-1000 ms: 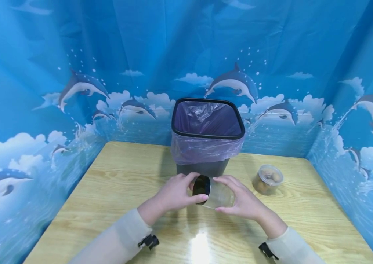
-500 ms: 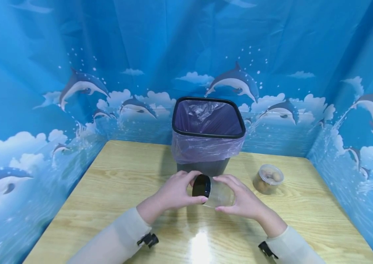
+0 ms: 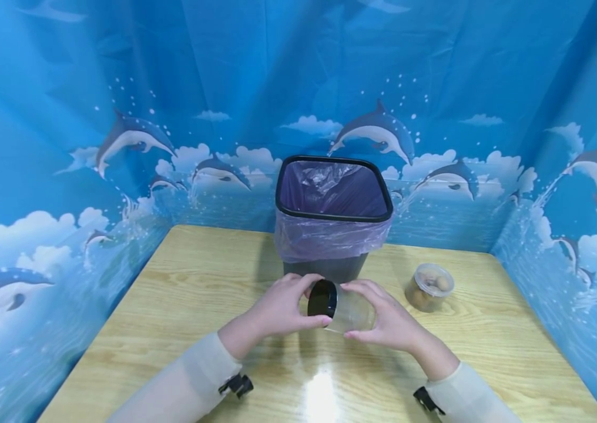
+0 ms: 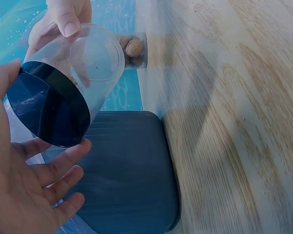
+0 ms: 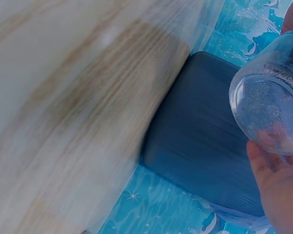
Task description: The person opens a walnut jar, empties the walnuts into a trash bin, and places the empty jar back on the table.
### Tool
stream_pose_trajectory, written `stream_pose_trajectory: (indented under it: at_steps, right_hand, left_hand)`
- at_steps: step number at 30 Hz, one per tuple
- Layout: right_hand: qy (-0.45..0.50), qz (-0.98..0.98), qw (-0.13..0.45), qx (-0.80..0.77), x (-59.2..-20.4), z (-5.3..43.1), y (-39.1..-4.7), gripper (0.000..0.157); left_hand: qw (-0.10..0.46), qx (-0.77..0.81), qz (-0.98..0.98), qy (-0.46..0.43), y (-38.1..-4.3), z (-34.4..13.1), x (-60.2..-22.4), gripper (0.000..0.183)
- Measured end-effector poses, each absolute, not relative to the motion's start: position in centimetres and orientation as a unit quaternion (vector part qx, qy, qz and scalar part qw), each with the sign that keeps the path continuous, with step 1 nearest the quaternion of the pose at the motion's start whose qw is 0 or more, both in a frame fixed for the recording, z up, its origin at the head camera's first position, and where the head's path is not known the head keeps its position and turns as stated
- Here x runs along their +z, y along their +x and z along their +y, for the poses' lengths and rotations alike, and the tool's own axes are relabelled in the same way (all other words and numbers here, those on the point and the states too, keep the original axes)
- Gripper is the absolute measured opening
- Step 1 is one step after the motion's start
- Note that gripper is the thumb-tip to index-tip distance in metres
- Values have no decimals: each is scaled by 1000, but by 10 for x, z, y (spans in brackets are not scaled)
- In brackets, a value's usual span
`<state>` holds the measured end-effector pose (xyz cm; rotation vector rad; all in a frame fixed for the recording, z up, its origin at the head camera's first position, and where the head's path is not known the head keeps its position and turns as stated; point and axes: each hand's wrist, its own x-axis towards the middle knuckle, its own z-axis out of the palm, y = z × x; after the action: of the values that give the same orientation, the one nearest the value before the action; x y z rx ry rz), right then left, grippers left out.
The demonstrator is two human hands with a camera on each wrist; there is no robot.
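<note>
A clear plastic jar [image 3: 354,310] with a black lid [image 3: 322,301] lies sideways in the air above the table, held between both hands. My left hand [image 3: 284,306] grips the lid by its rim, thumb on one side and fingers on the other. Around the jar's body near its base, my right hand [image 3: 389,317] curls its thumb and fingers. Through the right wrist view the jar's round base [image 5: 267,114] shows small specks inside; no larger contents are visible. The left wrist view has the lid's flat top [image 4: 49,105] facing the left palm.
Just behind the hands stands a dark bin [image 3: 325,270] with a purple liner bag [image 3: 330,238] folded over its rim. To the right, a small lidded clear tub [image 3: 428,288] holds brown round nuts. Dolphin-printed blue curtains [image 3: 224,88] border the wooden table [image 3: 198,276].
Almost nothing differs. Both hands keep their hold on the jar and lid in the same place; the whole view shifted very slightly.
</note>
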<state>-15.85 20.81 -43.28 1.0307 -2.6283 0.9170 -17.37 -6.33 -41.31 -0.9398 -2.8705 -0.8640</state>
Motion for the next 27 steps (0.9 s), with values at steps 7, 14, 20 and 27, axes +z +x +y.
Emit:
stream_pose_trajectory:
  at_steps: [7,14,20,27]
  right_hand:
    - [347,-881,88,308,-431,208,-157,89]
    - [350,-880,95,306,-433,209,-157,89]
    - [352,-876,94,317,-433,208,-156,90]
    - [349,-876,85,320,-432,205,-156,90]
  left_hand:
    - [9,-269,-915,-301,-173,-64,-412,82]
    - [13,-270,-913,-307,-172,-64,-412,82]
    - [29,-269,-912,-310,-172,-65,-414,81]
    - [41,-266,-912,-310,-172,-65,-417,80]
